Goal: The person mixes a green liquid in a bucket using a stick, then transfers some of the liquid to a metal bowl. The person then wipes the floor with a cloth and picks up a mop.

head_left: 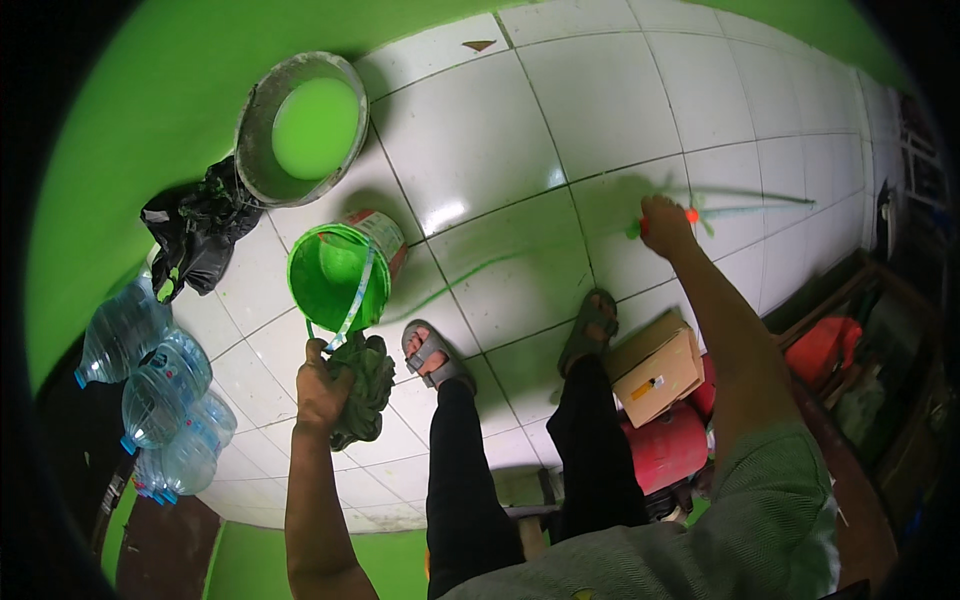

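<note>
My left hand (pixel 322 390) is closed at the near rim of a small paint bucket (pixel 340 270), where its pale handle (pixel 362 290) comes down. Bright green paint coats the bucket's inside, and it leans with its mouth toward me. A crumpled dark green cloth (pixel 363 392) lies against that hand; whether the fingers also grip it, I cannot tell. Off to the right, my right hand (pixel 665 228) is wrapped round a paint-smeared tool with orange-red parts (pixel 692 215). A thin pale rod (pixel 755 209) reaches rightward from beside it. The fist hides the tool's exact kind.
A grey-rimmed basin (pixel 355 155) of green liquid stands by the green wall, next to a black plastic bag (pixel 200 235). Several large clear bottles (pixel 155 400) lie at left. A cardboard box (pixel 655 370) and a red container (pixel 665 447) sit by my right leg. Green paint streaks the white tiles (pixel 470 130).
</note>
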